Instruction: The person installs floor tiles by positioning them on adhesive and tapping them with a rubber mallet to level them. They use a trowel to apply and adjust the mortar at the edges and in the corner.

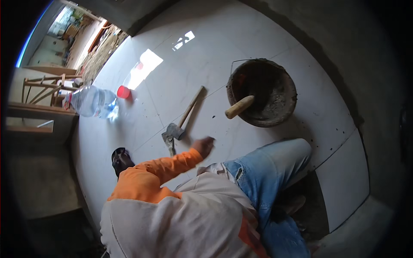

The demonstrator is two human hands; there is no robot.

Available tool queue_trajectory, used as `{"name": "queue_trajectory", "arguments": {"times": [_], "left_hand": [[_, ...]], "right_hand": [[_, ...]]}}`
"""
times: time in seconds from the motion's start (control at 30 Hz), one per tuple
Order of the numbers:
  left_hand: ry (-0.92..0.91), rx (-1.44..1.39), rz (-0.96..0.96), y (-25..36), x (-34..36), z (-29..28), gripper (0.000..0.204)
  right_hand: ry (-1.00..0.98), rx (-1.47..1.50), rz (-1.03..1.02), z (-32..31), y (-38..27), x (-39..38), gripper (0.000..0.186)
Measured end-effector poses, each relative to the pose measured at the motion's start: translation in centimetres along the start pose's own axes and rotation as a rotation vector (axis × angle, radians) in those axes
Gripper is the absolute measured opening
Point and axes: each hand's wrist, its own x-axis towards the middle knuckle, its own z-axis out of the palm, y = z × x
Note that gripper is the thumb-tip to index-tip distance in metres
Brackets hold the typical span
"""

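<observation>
My left hand [204, 147], at the end of an orange sleeve, is over the white tiles in front of my body. Its fingers look curled in; whatever they may hold is hidden. Just left of it lies a mallet [175, 130] with a dark grey head and a wooden handle pointing away from me. A grey, mortar-smeared flat blade [168, 139] touches or lies beside the mallet head. To the far right stands a dirty, mortar-crusted bucket [289, 92] with a thin wire handle. A wooden tool handle [239, 107] sticks out over its near rim. My right hand is out of sight.
A large clear plastic bottle [92, 102] is at the left, with a red cap or cup [123, 91] near it. A dark gap [312, 202] in the tiles lies beside my bent knee [292, 155]. Grey walls bound the floor; a wooden frame [45, 90] stands beyond the left edge.
</observation>
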Motion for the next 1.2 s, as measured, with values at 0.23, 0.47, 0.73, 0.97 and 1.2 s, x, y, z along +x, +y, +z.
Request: {"name": "queue_trajectory", "arguments": {"times": [0.23,0.47,0.73,0.97,1.2], "left_hand": [[0.173,0.664,-0.356,-5.4,10.0,-6.2,0.050],[0.283,0.571,-0.689,-15.3,13.9,-12.1,0.050],[0.372,0.971,0.886,21.7,17.0,-21.9,0.034],[-0.868,1.125,1.572,45.1,10.2,10.8,0.041],[-0.531,0.354,1.736,42.3,5.3,37.0,0.055]], "right_hand": [[-0.292,0.200,-0.057,0.2,-7.6,4.6,0.060],[-0.517,-0.147,-0.538,2.5,-21.9,0.7,0.042],[0.218,-0.091,-1.161,-4.6,-24.6,-2.4,0.055],[-0.360,-0.490,-1.210,3.6,-26.8,-3.0,0.064],[-0.282,-0.205,-0.384,7.8,-5.9,4.1,0.037]]}}
